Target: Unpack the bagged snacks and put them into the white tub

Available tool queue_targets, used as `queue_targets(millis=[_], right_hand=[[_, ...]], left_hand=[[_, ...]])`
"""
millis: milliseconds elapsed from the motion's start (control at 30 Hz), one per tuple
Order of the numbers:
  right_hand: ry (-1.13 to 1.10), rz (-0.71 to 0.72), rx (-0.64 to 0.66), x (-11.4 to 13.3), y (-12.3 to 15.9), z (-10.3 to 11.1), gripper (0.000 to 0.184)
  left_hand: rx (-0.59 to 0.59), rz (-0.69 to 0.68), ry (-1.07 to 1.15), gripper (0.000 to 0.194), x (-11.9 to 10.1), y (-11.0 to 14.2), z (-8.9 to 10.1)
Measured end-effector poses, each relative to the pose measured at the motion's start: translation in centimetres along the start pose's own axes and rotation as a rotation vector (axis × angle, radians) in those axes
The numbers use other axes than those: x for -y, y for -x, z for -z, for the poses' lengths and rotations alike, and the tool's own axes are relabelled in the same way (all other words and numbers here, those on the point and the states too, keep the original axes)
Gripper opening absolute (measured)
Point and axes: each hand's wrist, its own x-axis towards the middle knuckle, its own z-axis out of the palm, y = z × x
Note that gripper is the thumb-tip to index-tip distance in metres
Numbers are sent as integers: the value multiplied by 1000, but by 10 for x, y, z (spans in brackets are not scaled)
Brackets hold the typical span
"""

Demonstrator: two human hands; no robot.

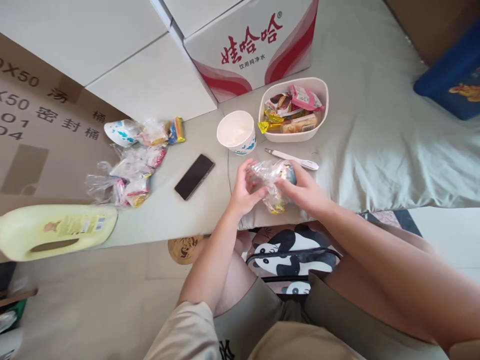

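Note:
A crinkled clear plastic snack packet (270,179) with coloured contents sits between both my hands over the front edge of the grey-green covered surface (375,150). My left hand (244,187) grips its left end with curled fingers. My right hand (305,192) pinches its right side, where a blue and yellow part shows. Just beyond the hands lies a white pen-like stick (292,159). Behind it stand a white paper cup (236,132) and a cream bowl (323,90) filled with several wrapped snacks.
A black phone (194,176) lies left of my hands. Farther left is a heap of empty wrappers (129,167). A pale yellow jug (56,231) lies at the left edge. A red and white carton (251,45) stands behind. A blue box (452,80) sits far right.

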Motion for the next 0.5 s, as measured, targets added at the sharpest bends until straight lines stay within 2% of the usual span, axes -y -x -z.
queue_targets(millis=[67,133,200,300,400,500], right_hand=[[-21,-23,84,-2,-4,-2,51],[-33,-35,105,-3,-7,-3,55],[43,20,67,-4,-8,-3,56],[308,208,54,-7,-6,-3,57],[539,371,48,-10,-3,-3,40],[596,441,-42,-10,2,-5,17]], left_hand=[[94,26,-5,69,0,-5,-1],[120,43,-16,56,0,-8,-3],[31,42,-5,50,1,-11,-5],[-144,36,45,46,3,-13,-4],[-151,100,126,43,4,-12,-1],[-127,186,201,41,6,-10,4]])
